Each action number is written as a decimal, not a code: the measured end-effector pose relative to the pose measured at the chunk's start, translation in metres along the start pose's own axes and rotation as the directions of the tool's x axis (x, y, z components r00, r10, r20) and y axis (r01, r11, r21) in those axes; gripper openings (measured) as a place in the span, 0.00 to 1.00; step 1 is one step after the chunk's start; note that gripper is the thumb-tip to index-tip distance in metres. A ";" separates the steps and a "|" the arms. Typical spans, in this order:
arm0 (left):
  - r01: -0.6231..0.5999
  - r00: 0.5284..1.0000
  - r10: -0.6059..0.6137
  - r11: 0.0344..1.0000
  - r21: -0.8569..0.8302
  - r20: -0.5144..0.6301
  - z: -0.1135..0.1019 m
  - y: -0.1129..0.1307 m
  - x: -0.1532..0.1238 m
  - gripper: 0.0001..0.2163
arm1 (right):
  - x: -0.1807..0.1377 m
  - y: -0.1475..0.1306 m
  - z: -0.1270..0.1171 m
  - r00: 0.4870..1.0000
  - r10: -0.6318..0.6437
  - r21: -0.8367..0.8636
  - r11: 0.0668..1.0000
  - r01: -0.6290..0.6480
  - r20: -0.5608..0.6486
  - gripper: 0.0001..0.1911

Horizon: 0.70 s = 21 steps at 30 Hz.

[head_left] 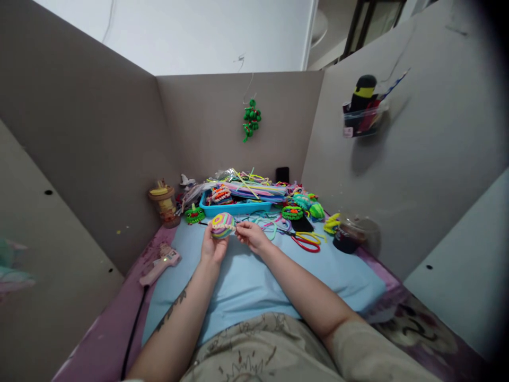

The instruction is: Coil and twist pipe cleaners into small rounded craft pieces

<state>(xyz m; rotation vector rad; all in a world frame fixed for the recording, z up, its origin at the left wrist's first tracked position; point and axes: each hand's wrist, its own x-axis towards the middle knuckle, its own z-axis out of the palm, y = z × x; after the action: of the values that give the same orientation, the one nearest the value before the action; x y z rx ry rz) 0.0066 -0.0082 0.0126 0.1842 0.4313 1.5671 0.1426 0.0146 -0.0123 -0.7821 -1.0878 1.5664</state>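
Observation:
My left hand (213, 248) is closed around the lower left of a round piece (222, 225), striped in pink, yellow, purple and green, that looks made of fuzzy pipe cleaners with a cream scalloped band. At its right edge, the fingers of my right hand (251, 236) are pinched together; what they grip is too small to make out. A thin dark stick (203, 224) juts out to the left of the piece. Both hands are above the light blue cloth (238, 276).
Behind my hands, a blue tray (238, 209) holds many pipe cleaners (254, 190). Red-handled scissors (307, 243) lie to the right, near a dark cup (345, 241). A pink glue gun (161, 267) with a black cord and a lidded tumbler (164, 204) are left. Grey panels (238, 122) enclose the table.

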 end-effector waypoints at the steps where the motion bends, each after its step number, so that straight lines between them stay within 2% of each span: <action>1: -0.004 1.000 0.004 1.000 0.000 -0.006 0.001 0.000 0.000 0.10 | -0.001 0.000 0.001 0.998 -0.062 -0.065 0.996 0.060 -0.033 0.13; 4: -0.015 1.000 0.015 1.000 0.004 -0.022 0.002 0.001 -0.001 0.10 | -0.003 0.000 0.004 0.969 -0.243 -0.316 0.923 0.219 -0.037 0.11; 8: -0.011 1.000 0.011 1.000 0.002 -0.019 0.003 0.001 -0.001 0.10 | -0.006 0.002 0.006 0.912 -0.408 -0.592 0.725 0.352 0.043 0.07; 13: -0.011 0.999 0.011 1.000 -0.002 -0.040 0.002 0.000 -0.001 0.09 | -0.006 0.004 0.006 0.869 -0.481 -0.714 0.567 0.410 0.117 0.06; 17: 0.006 0.999 -0.006 1.000 0.006 -0.044 0.001 0.000 0.001 0.10 | -0.006 0.002 0.003 0.816 -0.536 -0.770 0.420 0.481 0.217 0.07; 21: 0.001 0.997 -0.002 1.000 -0.008 -0.074 0.001 0.001 0.002 0.10 | -0.007 -0.001 0.000 0.790 -0.533 -0.801 0.307 0.514 0.303 0.07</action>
<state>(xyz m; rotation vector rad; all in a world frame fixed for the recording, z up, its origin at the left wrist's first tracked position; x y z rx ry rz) 0.0059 -0.0063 0.0137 0.1203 0.4826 1.5774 0.1444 0.0078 -0.0118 -0.9195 -1.9273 0.3295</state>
